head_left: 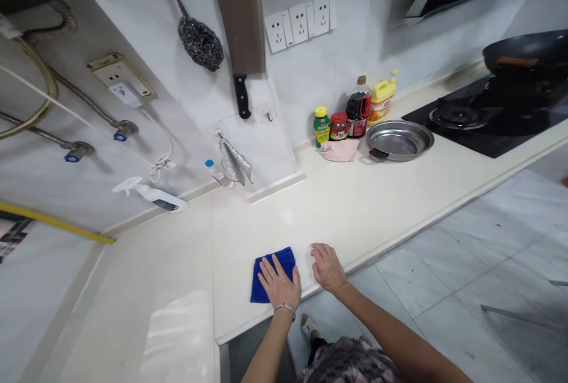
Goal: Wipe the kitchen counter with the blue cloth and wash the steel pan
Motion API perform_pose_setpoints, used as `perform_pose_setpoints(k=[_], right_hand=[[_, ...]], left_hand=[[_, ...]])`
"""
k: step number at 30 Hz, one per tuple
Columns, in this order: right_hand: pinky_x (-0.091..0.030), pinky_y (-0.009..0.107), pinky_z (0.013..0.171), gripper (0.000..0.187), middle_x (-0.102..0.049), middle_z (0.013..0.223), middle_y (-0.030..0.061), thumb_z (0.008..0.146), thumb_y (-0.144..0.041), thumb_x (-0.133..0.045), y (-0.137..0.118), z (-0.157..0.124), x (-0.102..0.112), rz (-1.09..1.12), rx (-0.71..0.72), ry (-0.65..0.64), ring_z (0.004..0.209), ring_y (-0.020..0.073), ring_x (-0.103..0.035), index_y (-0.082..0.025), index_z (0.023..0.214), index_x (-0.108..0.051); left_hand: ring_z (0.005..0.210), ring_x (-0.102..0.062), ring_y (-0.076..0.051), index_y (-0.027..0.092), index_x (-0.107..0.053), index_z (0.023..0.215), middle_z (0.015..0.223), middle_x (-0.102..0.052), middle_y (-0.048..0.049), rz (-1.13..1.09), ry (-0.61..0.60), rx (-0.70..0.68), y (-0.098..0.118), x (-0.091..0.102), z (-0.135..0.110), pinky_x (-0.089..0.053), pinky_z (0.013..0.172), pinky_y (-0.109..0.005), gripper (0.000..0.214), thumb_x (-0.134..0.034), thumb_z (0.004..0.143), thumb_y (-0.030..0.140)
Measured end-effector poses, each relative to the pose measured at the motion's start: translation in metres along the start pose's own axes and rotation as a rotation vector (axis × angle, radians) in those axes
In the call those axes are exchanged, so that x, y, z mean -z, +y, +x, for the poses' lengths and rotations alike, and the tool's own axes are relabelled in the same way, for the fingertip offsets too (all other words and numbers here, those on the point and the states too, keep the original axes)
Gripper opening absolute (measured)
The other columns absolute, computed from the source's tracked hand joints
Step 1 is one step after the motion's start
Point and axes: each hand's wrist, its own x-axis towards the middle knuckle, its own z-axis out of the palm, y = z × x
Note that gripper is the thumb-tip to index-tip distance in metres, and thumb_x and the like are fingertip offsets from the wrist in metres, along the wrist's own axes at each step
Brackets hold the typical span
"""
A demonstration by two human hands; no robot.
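Observation:
My left hand [279, 281] lies flat, fingers spread, on a folded blue cloth [264, 273] near the front edge of the cream countertop [355, 205]. A thin bracelet sits on that wrist. My right hand [327, 266] rests beside the cloth on the bare counter, fingers apart and slightly curled, holding nothing. The two hands are a short gap apart.
At the back stand several sauce bottles [355, 113], a pink rag [339, 150] and a steel pan [398, 140]. A black hob [488, 116] with a dark wok [528, 54] lies to the right. A spray bottle [153, 195] lies at left; a knife [242, 96] and scrubber [200, 42] hang on the wall.

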Motion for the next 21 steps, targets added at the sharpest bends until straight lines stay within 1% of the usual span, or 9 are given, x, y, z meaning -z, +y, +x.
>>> perform_pose_setpoints(k=[5, 8, 10, 12, 15, 17, 18, 19, 21], right_hand=[[-0.049, 0.041, 0.097, 0.036, -0.066, 0.113, 0.0086, 0.07, -0.001, -0.044, 0.015, 0.003, 0.002, 0.319, 0.004, 0.111, 0.108, 0.0226, -0.057, -0.021, 0.096, -0.059], [-0.053, 0.035, 0.095, 0.03, -0.07, 0.105, 0.0056, 0.074, -0.005, -0.042, 0.028, 0.007, 0.007, 0.522, -0.065, 0.139, 0.104, 0.019, -0.064, -0.022, 0.09, -0.061], [-0.056, 0.033, 0.089, 0.027, -0.071, 0.101, 0.0051, 0.078, -0.008, -0.041, 0.035, 0.009, 0.012, 0.56, -0.126, 0.18, 0.098, 0.0181, -0.067, -0.022, 0.087, -0.062], [-0.057, 0.035, 0.087, 0.03, -0.07, 0.1, 0.0066, 0.079, -0.01, -0.039, 0.04, 0.009, 0.018, 0.525, -0.181, 0.248, 0.094, 0.0188, -0.067, -0.021, 0.095, -0.062], [-0.055, 0.042, 0.095, 0.039, -0.067, 0.106, 0.0094, 0.079, -0.008, -0.039, 0.034, 0.006, 0.028, 0.438, -0.218, 0.349, 0.1, 0.0211, -0.065, -0.019, 0.11, -0.059], [-0.053, 0.043, 0.1, 0.043, -0.066, 0.111, 0.0096, 0.077, -0.006, -0.039, 0.021, 0.005, 0.031, 0.392, -0.157, 0.341, 0.108, 0.0213, -0.063, -0.021, 0.112, -0.059], [-0.052, 0.042, 0.102, 0.044, -0.066, 0.113, 0.0094, 0.076, -0.004, -0.04, 0.011, 0.005, 0.031, 0.375, -0.109, 0.315, 0.111, 0.0211, -0.062, -0.021, 0.112, -0.059], [-0.052, 0.041, 0.103, 0.046, -0.066, 0.115, 0.0093, 0.074, -0.003, -0.04, 0.0, 0.006, 0.03, 0.36, -0.062, 0.279, 0.113, 0.0208, -0.061, -0.022, 0.112, -0.059], [-0.053, 0.04, 0.103, 0.05, -0.065, 0.119, 0.0098, 0.072, -0.002, -0.041, -0.022, 0.01, 0.021, 0.327, -0.002, 0.2, 0.115, 0.0207, -0.06, -0.021, 0.114, -0.058]], left_hand=[[0.153, -0.014, -0.048, -0.003, -0.027, 0.152, 0.162, -0.017, -0.0364, -0.043, -0.019, -0.02, 0.044, -0.006, -0.002, -0.012, 0.124, -0.065, 0.081, -0.044, 0.091, 0.047], [0.152, -0.015, -0.049, -0.003, -0.029, 0.152, 0.161, -0.019, -0.0374, -0.095, -0.017, -0.052, 0.072, -0.011, -0.001, -0.012, 0.124, -0.066, 0.08, -0.047, 0.09, 0.045], [0.152, -0.014, -0.049, -0.003, -0.03, 0.151, 0.161, -0.019, -0.0374, -0.137, -0.013, -0.073, 0.086, -0.013, 0.0, -0.012, 0.123, -0.067, 0.079, -0.049, 0.089, 0.043], [0.153, -0.012, -0.047, -0.002, -0.03, 0.151, 0.162, -0.018, -0.0357, -0.192, -0.009, -0.085, 0.092, -0.014, 0.002, -0.011, 0.124, -0.067, 0.079, -0.049, 0.089, 0.042], [0.155, -0.007, -0.042, 0.0, -0.03, 0.152, 0.164, -0.017, -0.0311, -0.324, -0.063, -0.112, 0.086, -0.008, 0.007, -0.008, 0.126, -0.065, 0.081, -0.05, 0.088, 0.045], [0.156, -0.009, -0.037, 0.001, -0.029, 0.152, 0.165, -0.019, -0.0269, -0.498, -0.166, -0.096, 0.072, 0.002, 0.014, -0.007, 0.128, -0.06, 0.08, -0.047, 0.089, 0.047], [0.156, -0.013, -0.034, 0.002, -0.03, 0.152, 0.165, -0.023, -0.0248, -0.615, -0.223, -0.068, 0.061, 0.008, 0.019, -0.01, 0.128, -0.058, 0.078, -0.044, 0.09, 0.047], [0.155, -0.019, -0.031, 0.004, -0.032, 0.152, 0.163, -0.029, -0.0227, -0.749, -0.273, -0.018, 0.048, 0.015, 0.026, -0.015, 0.129, -0.055, 0.074, -0.038, 0.092, 0.047], [0.146, -0.041, -0.027, 0.007, -0.041, 0.146, 0.157, -0.043, -0.0215, -0.994, -0.304, 0.084, 0.016, 0.03, 0.04, -0.036, 0.123, -0.047, 0.068, -0.029, 0.095, 0.05]])
